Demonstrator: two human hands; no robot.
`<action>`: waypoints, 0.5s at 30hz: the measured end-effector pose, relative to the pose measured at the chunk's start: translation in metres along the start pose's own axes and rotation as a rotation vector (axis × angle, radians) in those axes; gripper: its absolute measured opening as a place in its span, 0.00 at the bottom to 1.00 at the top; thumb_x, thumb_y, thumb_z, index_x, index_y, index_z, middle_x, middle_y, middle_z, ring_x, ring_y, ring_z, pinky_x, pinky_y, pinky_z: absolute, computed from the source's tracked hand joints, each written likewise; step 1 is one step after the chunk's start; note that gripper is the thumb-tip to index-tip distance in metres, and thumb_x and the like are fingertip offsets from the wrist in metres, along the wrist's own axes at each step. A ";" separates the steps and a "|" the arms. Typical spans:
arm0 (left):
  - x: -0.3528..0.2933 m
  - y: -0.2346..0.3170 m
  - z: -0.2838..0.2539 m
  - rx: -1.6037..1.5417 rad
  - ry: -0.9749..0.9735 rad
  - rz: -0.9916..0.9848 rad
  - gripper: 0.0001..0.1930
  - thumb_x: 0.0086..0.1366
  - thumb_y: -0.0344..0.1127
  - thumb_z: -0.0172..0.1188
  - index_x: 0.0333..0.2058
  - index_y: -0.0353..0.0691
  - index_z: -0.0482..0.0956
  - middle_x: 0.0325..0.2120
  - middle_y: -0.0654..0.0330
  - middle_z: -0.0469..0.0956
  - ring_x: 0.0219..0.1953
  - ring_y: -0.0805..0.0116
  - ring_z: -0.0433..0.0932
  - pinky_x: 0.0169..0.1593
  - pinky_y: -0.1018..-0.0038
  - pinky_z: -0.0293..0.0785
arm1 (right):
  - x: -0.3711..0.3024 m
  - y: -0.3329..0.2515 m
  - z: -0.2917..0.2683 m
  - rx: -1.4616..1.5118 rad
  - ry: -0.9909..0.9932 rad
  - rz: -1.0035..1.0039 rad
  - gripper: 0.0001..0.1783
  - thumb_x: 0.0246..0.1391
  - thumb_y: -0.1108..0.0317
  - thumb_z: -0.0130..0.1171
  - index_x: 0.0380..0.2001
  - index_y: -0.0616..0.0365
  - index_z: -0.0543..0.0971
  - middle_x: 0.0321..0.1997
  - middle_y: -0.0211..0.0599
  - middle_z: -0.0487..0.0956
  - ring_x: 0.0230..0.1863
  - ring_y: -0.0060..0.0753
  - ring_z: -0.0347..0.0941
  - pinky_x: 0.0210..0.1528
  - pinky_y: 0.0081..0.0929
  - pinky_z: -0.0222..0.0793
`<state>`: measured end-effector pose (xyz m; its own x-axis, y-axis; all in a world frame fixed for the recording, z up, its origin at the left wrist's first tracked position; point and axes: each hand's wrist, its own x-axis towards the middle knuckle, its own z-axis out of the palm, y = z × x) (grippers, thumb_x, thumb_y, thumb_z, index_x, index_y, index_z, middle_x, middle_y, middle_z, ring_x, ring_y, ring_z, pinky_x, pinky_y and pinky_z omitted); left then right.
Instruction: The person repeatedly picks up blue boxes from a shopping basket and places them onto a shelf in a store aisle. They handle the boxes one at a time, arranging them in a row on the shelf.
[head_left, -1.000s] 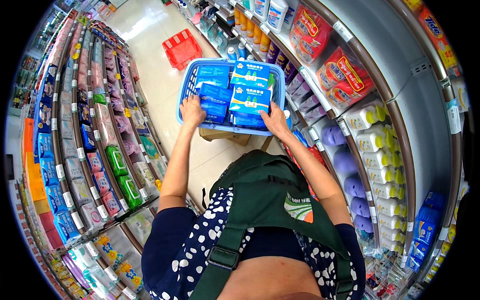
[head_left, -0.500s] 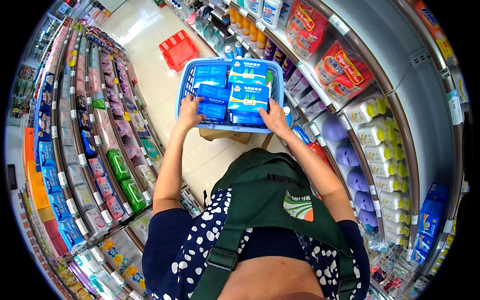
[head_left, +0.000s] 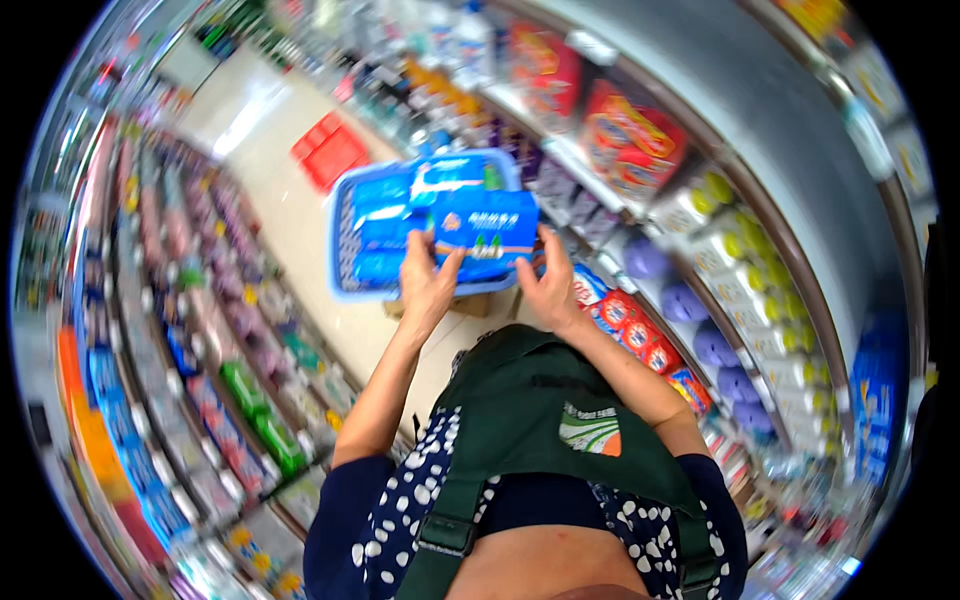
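A blue box (head_left: 487,228) with a white and green print is lifted in front of me, over the right part of a light blue plastic basket (head_left: 334,240). My left hand (head_left: 428,285) grips the box at its lower left, thumb and fingers apart around the edge. At the box's right end, my right hand (head_left: 548,282) holds it between bent fingers. Under and behind it, more blue boxes (head_left: 385,215) lie in the basket, blurred by motion. The basket rests on something brown, likely cardboard (head_left: 470,305).
A red crate (head_left: 328,152) sits on the pale aisle floor (head_left: 225,155). To my right, shelves carry red packs (head_left: 632,135), purple round containers (head_left: 685,302) and white bottles with yellow-green caps. Packaged goods, including green packs (head_left: 262,415), line the shelves on my left.
My hands have raised one blue box from the basket and brought it nearer. The view has shifted, so the basket appears lower and further left.
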<state>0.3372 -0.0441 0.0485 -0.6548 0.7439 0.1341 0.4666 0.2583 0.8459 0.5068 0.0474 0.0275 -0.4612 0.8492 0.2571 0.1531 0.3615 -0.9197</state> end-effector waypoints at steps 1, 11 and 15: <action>-0.003 0.013 0.003 -0.136 -0.015 -0.007 0.20 0.55 0.30 0.67 0.44 0.32 0.69 0.34 0.50 0.77 0.38 0.60 0.78 0.42 0.67 0.73 | -0.007 -0.004 -0.015 -0.025 0.061 -0.074 0.31 0.51 0.73 0.61 0.57 0.68 0.64 0.47 0.48 0.73 0.39 0.35 0.72 0.41 0.28 0.70; -0.048 0.203 0.119 -0.716 -0.446 0.530 0.33 0.57 0.21 0.61 0.60 0.29 0.57 0.62 0.41 0.62 0.61 0.58 0.66 0.63 0.66 0.61 | -0.056 -0.062 -0.253 -0.587 0.669 -0.632 0.30 0.47 0.75 0.64 0.54 0.69 0.68 0.58 0.58 0.71 0.48 0.47 0.73 0.46 0.35 0.71; -0.057 0.296 0.178 -0.626 -0.486 1.005 0.30 0.62 0.23 0.58 0.61 0.29 0.57 0.64 0.43 0.57 0.64 0.56 0.62 0.64 0.65 0.61 | -0.080 -0.076 -0.339 -0.700 0.870 -0.566 0.29 0.50 0.75 0.61 0.55 0.72 0.66 0.58 0.60 0.68 0.56 0.56 0.69 0.58 0.38 0.66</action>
<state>0.6181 0.0996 0.1994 0.1670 0.6238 0.7636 0.1824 -0.7806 0.5978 0.8284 0.0830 0.1774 0.0747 0.3835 0.9205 0.6766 0.6586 -0.3294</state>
